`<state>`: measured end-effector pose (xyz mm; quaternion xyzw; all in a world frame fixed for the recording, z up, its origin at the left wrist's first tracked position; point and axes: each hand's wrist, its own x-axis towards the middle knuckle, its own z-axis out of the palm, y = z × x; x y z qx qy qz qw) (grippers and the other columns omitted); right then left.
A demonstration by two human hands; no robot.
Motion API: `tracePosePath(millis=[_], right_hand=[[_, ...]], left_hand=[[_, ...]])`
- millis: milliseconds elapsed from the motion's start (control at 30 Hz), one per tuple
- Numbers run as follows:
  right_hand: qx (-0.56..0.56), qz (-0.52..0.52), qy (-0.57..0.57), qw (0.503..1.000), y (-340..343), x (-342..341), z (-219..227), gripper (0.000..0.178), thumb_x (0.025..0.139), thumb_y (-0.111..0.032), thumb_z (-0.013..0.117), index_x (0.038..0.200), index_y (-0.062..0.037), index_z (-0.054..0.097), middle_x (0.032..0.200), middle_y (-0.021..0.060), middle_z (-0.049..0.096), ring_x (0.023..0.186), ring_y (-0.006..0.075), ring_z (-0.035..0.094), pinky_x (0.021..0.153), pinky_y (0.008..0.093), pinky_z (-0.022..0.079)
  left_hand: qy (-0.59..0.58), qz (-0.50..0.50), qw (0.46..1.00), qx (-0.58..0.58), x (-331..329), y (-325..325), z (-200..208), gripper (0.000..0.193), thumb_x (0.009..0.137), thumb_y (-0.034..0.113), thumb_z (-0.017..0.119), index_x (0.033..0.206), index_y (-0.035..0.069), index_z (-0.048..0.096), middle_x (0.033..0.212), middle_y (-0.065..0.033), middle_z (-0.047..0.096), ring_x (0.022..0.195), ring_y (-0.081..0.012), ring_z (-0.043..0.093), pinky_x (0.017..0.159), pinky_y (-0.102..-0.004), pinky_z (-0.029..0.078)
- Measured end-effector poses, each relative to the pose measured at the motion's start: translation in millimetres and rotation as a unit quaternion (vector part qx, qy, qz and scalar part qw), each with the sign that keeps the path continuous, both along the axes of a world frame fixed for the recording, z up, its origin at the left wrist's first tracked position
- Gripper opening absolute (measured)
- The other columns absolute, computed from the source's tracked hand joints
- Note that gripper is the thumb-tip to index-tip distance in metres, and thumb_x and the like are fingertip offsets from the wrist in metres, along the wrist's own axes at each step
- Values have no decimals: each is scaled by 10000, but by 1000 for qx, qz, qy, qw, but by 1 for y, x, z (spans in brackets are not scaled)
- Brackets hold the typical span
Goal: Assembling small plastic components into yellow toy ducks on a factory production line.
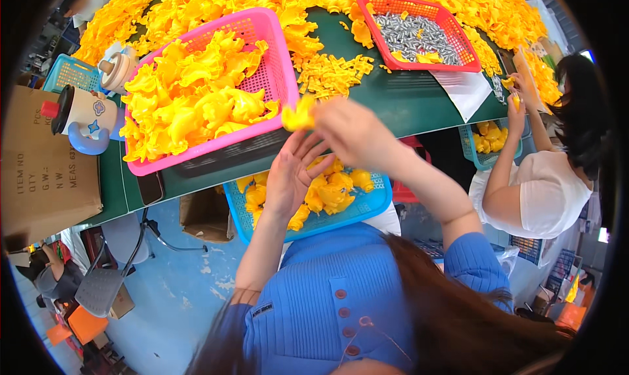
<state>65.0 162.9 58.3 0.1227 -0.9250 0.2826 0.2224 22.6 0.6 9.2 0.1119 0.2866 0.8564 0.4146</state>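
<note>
My right hand [350, 131] pinches a yellow moulded plastic piece [299, 115] by its right side, above the near rim of a pink basket. Just below it, my left hand [293, 178] is turned palm up with its fingers spread, and I see nothing in it. The pink basket [286, 67] on the table holds a heap of similar yellow pieces [196, 99]. Beneath my hands, a blue basket [383, 195] rests at my lap with more yellow pieces [331, 191] in it, partly hidden by my left forearm.
On the green table [400, 103] lie small yellow parts [334, 75] and large yellow heaps. A red basket [468, 60] holds small silvery metal parts [416, 37]. Left are a cream jug [85, 116] and a carton [46, 172]. A co-worker [544, 191] sits at right, handling a yellow piece.
</note>
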Motion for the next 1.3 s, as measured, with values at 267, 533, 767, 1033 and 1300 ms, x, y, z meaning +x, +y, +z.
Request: tracePosePath(millis=[267, 533, 767, 1033, 1300], right_hand=[[-8, 49, 51, 997, -6, 33, -19, 158, 711, -2, 621, 852, -4, 549, 935, 107, 569, 852, 293, 549, 737, 364, 470], [-209, -216, 8, 954, 32, 0, -27, 105, 755, -84, 658, 827, -29, 605, 840, 85, 561, 729, 192, 561, 653, 286, 450], [-94, -263, -2, 960, 48, -25, -70, 137, 719, -97, 692, 792, -16, 610, 741, 57, 545, 612, 143, 532, 557, 249, 424], [-363, -222, -69, 902, 47, -4, -21, 99, 791, -77, 651, 828, 3, 605, 726, 18, 614, 648, 64, 555, 589, 188, 424], [-480, -88, -98, 867, 3, 25, 17, 147, 776, -1, 642, 920, 24, 632, 840, 63, 624, 781, 107, 596, 661, 206, 451]], left_hand=[[-14, -25, 999, -20, 12, 0, -5, 543, 867, 293, 566, 1284, 24, 345, 1197, -104, 505, 1090, -205, 522, 906, -349, 464], [1, -7, 1000, 11, 13, 1, -1, 620, 821, 276, 617, 1300, 15, 322, 1318, -186, 398, 1176, -284, 459, 941, -381, 443], [27, -46, 998, -18, 2, -4, 1, 712, 820, 358, 598, 1345, 14, 263, 1351, -200, 346, 1222, -306, 405, 957, -386, 429], [35, -48, 998, 29, -7, -1, 8, 818, 751, 219, 694, 1367, 18, 195, 1351, -197, 335, 1249, -323, 361, 977, -407, 404], [97, 27, 994, -36, 0, 6, 22, 974, 638, 361, 791, 1342, -11, 229, 1285, -156, 423, 1186, -294, 448, 984, -404, 396]])
